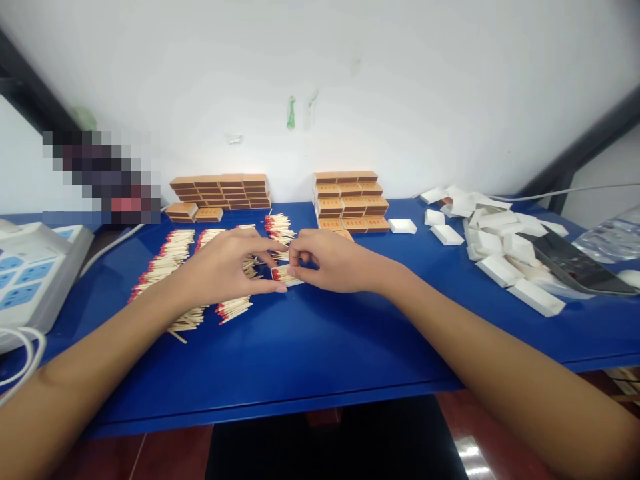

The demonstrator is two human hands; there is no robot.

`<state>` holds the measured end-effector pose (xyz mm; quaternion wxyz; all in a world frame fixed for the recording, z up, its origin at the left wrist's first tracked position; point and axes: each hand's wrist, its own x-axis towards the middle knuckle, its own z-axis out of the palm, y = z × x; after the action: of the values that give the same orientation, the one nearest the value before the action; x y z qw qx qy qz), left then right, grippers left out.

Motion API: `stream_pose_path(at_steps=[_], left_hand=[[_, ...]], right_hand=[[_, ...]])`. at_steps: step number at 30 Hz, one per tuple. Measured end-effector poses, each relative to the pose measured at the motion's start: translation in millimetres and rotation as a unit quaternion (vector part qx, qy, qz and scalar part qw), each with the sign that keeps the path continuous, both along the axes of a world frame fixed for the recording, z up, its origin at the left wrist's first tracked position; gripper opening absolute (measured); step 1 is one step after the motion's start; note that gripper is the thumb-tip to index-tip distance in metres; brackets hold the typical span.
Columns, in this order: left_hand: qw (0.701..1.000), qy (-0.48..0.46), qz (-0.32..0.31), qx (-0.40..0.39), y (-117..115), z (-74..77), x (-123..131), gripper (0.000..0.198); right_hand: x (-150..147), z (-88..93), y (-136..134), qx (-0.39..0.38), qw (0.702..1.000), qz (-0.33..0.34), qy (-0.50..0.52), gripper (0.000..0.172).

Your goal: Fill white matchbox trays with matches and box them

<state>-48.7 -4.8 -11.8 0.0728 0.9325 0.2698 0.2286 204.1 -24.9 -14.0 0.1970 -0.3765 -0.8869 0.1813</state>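
Note:
A small white inner matchbox tray [295, 281] with red-tipped matches [283, 274] in it lies at the middle of the table, between my hands. My left hand [227, 265] holds its left end, thumb along the near side and forefinger reaching over the far side. At the right end, my right hand [333, 260] has its fingers curled, with the thumb tip at the matches; what it pinches is hidden. Around and behind my left hand lie rows of loose matches [167, 260], and one more match pile [279, 228] sits just beyond the fingertips.
Orange matchboxes stand in a left stack [220, 193] and a stepped right stack [350, 205] against the wall. White trays [500, 243] are heaped at right, beside a dark phone-like slab [580, 260] and clear plastic [613, 233]. A power strip [30, 273] with white cables is at left.

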Motion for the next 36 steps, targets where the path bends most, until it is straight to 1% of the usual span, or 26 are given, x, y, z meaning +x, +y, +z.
stream_pose_path(at_steps=[2,7,12,14,16,18,20,22,24,25,26,28,29,31,33,36], left_hand=[[1.0,0.0,-0.002,0.006,0.3,0.1,-0.3,0.059],[1.0,0.007,-0.001,0.005,-0.4,0.9,-0.8,0.057],[0.999,0.016,0.025,-0.013,-3.9,3.9,0.5,0.06],[0.999,0.003,0.04,-0.011,-3.7,8.0,0.1,0.057],[0.998,-0.018,0.066,0.009,-0.2,13.4,-2.8,0.049],[0.992,-0.034,0.113,0.055,7.6,18.5,-9.7,0.041],[0.978,-0.044,0.174,0.108,19.6,21.6,-21.1,0.039],[0.964,-0.026,0.22,0.148,33.8,22.3,-35.8,0.04],[0.955,0.014,0.249,0.162,47.4,21.5,-51.6,0.043],[0.954,0.051,0.255,0.149,53.2,21.0,-58.9,0.047],[0.949,0.059,0.274,0.148,58.0,20.7,-65.4,0.048],[0.944,0.103,0.288,0.123,64.8,20.9,-75.3,0.049],[0.945,0.118,0.283,0.112,67.2,21.4,-78.6,0.049],[0.945,0.125,0.284,0.106,71.2,22.7,-82.2,0.047],[0.948,0.136,0.27,0.096,75.7,23.1,-83.1,0.042],[0.951,0.151,0.257,0.081,84.8,19.8,-82.6,0.037]], right_hand=[[0.1,1.3,-0.1,-0.001,1.0,0.002,-0.004,0.011],[1.9,5.1,0.7,-0.008,1.0,-0.022,-0.001,0.016],[-0.5,4.5,0.7,-0.002,0.999,-0.032,0.007,0.02],[-3.0,2.5,-0.3,-0.004,0.999,-0.031,-0.002,0.021],[-4.9,1.2,-1.5,-0.008,0.999,-0.031,-0.009,0.02],[-4.9,1.9,-2.7,-0.006,1.0,-0.03,0.001,0.017],[-3.0,4.4,-3.8,-0.003,0.999,-0.031,0.019,0.018],[0.1,7.5,-5.0,-0.015,0.999,-0.025,0.027,0.03],[3.4,10.0,-5.7,-0.041,0.999,-0.008,0.016,0.045],[4.8,10.6,-5.6,-0.054,0.999,0.002,0.005,0.049],[6.0,10.8,-5.2,-0.064,0.998,0.009,-0.007,0.048],[7.8,10.0,-3.0,-0.074,0.997,0.013,-0.026,0.041],[8.4,9.2,-1.4,-0.077,0.997,0.011,-0.029,0.037],[9.7,7.6,2.4,-0.081,0.996,0.009,-0.031,0.036],[11.1,6.4,6.1,-0.083,0.996,0.008,-0.033,0.036],[13.6,6.1,9.9,-0.081,0.996,-0.003,-0.038,0.035]])
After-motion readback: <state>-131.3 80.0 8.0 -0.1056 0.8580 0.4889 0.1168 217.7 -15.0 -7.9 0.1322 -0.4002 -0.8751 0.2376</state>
